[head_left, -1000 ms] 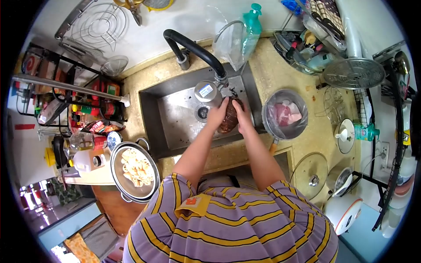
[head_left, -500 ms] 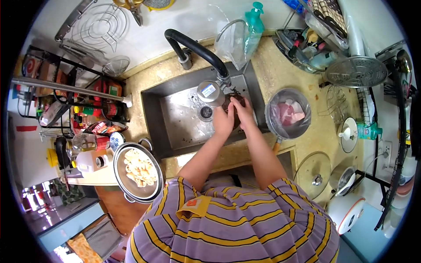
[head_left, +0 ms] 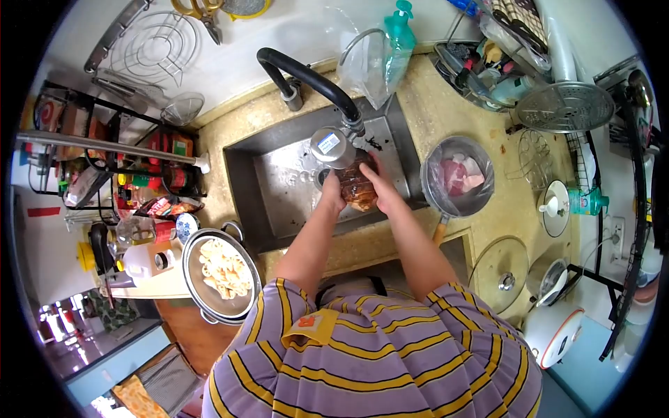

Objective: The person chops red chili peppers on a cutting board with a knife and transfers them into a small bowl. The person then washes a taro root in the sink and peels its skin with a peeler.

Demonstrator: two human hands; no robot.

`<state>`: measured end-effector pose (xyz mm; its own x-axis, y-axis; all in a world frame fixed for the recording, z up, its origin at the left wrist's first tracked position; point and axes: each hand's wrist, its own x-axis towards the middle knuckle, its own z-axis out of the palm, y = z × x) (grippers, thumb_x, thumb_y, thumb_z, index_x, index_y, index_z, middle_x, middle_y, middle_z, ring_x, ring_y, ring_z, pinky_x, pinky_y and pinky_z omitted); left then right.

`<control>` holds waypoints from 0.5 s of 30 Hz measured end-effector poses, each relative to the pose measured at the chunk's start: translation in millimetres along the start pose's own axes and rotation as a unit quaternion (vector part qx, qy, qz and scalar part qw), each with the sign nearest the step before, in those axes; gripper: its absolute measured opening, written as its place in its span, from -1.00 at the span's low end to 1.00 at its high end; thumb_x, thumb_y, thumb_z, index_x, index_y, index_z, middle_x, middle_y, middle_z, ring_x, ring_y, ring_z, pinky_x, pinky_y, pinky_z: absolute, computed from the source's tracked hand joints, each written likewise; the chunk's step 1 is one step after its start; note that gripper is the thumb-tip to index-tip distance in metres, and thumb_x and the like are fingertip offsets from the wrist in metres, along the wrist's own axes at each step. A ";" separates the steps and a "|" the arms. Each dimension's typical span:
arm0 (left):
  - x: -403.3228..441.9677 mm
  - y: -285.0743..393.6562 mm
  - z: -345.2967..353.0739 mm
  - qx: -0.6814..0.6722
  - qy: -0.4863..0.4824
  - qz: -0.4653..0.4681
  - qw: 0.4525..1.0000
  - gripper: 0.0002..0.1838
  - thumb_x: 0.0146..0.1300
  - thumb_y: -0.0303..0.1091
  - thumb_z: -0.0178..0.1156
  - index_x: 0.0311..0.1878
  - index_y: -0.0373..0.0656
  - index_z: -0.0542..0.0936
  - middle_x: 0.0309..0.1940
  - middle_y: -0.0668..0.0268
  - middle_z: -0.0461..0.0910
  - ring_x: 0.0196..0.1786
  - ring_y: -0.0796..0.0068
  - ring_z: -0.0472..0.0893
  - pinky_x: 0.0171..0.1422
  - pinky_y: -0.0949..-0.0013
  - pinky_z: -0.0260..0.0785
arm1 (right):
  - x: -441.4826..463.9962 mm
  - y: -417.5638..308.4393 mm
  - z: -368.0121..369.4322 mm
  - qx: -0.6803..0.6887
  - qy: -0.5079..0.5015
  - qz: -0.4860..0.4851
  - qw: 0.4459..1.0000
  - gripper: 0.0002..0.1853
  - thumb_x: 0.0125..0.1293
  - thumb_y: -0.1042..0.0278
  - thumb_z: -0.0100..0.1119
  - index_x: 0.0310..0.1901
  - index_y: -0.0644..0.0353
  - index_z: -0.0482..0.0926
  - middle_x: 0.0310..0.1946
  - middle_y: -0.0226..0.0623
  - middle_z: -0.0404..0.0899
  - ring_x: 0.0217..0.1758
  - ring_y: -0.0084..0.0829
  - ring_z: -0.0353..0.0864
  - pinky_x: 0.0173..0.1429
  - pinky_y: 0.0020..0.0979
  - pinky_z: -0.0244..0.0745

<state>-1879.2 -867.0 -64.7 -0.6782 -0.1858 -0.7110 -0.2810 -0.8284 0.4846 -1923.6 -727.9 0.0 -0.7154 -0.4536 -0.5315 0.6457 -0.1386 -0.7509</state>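
Between both hands, low in the sink, is a large, wet brown root vegetable that looks like a taro, with a paler lower end. My left hand is closed around its left side, and the fingertips are hidden. My right hand grips the right side, thumb over the top. Just above it hangs the round metal faucet head with a label on it, at the end of a black faucet. Dark bits are scattered over the sink floor around the drain.
To the right stands a bag-lined pot holding raw meat. A steel pot of pale pieces sits at the sink's lower left. A glass lid, a green pump bottle and a rack of bottles are around.
Both hands have drawn the brown root toward me and turned it, so its paler end now shows. The left hand moved left and the grip widened.
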 end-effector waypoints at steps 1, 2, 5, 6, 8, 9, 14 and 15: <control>0.2 -7.0 -2.2 -0.003 0.023 0.033 0.999 -0.32 0.65 0.15 -0.34 0.31 -0.27 0.48 0.22 0.07 0.62 0.20 0.10 0.67 0.31 -0.03 0.56 | -1.3 1.0 1.2 -0.051 0.006 0.007 0.999 -0.33 0.58 -0.06 0.10 0.59 -0.01 0.23 0.52 -0.38 0.32 0.51 -0.38 0.37 0.51 -0.22 0.34; 1.0 -10.7 -5.7 0.018 0.027 0.058 0.998 -0.29 0.65 0.17 -0.30 0.38 -0.29 0.46 0.30 0.05 0.56 0.24 0.16 0.62 0.41 0.15 0.43 | 0.4 4.5 2.2 -0.051 0.027 -0.006 0.998 -0.37 0.56 0.01 0.12 0.55 0.04 0.29 0.46 -0.35 0.40 0.46 -0.38 0.43 0.49 -0.25 0.36; -29.1 -10.5 11.1 0.255 0.091 0.216 0.938 -0.28 0.63 0.20 -0.18 0.38 -0.33 0.45 0.26 0.06 0.58 0.19 0.24 0.61 0.36 0.22 0.40 | 7.9 19.6 -4.5 0.091 0.006 -0.005 0.996 -0.41 0.58 0.00 0.10 0.51 0.08 0.36 0.41 -0.34 0.47 0.44 -0.38 0.46 0.47 -0.29 0.37; -44.6 -3.0 20.2 0.298 0.094 0.236 0.920 -0.33 0.57 0.13 0.06 0.35 -0.36 0.45 0.23 0.07 0.59 0.18 0.30 0.59 0.31 0.26 0.40 | 10.0 27.4 -6.9 0.090 0.017 -0.023 0.996 -0.47 0.64 0.00 -0.03 0.48 0.08 0.40 0.37 -0.33 0.51 0.41 -0.39 0.48 0.46 -0.30 0.37; -66.1 -2.1 35.1 0.327 0.075 0.252 0.908 -0.28 0.41 0.00 0.34 0.39 -0.37 0.40 0.24 0.08 0.58 0.20 0.31 0.59 0.33 0.29 0.41 | 5.3 29.5 -7.0 0.052 0.016 -0.046 0.997 -0.47 0.68 -0.02 -0.14 0.50 0.09 0.37 0.38 -0.28 0.49 0.39 -0.34 0.50 0.44 -0.28 0.40; -50.9 -13.3 22.2 0.313 0.060 0.277 0.906 -0.24 0.37 -0.03 0.40 0.40 -0.37 0.38 0.24 0.08 0.58 0.19 0.30 0.59 0.33 0.30 0.41 | 1.4 28.7 -5.8 0.032 0.016 -0.058 0.998 -0.46 0.70 -0.03 -0.19 0.51 0.09 0.35 0.39 -0.25 0.47 0.38 -0.32 0.51 0.42 -0.26 0.41; -42.4 5.0 1.4 0.067 -0.038 0.056 0.995 -0.36 0.46 0.07 0.21 0.38 -0.21 0.42 0.16 0.19 0.63 0.14 0.32 0.65 0.21 0.24 0.54 | -22.5 40.5 25.1 -0.401 0.131 -0.291 0.859 -0.52 0.61 0.30 -0.13 0.50 0.14 0.32 0.54 0.09 0.22 0.59 0.11 0.21 0.62 -0.06 0.16; -28.0 0.7 -14.6 0.043 -0.094 0.009 0.995 -0.39 0.49 0.11 0.14 0.36 -0.16 0.44 0.11 0.24 0.65 0.11 0.34 0.67 0.19 0.23 0.56 | -32.4 34.3 34.7 -0.433 0.147 -0.286 0.842 -0.51 0.57 0.28 -0.07 0.47 0.14 0.36 0.52 0.07 0.25 0.58 0.17 0.20 0.62 0.00 0.15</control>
<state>-1850.5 -870.1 -51.9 -0.7961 -0.0915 -0.5981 -0.3193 -0.7762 0.5437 -1869.0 -748.5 5.1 -0.9608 -0.2751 0.0350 -0.1718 0.4913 -0.8538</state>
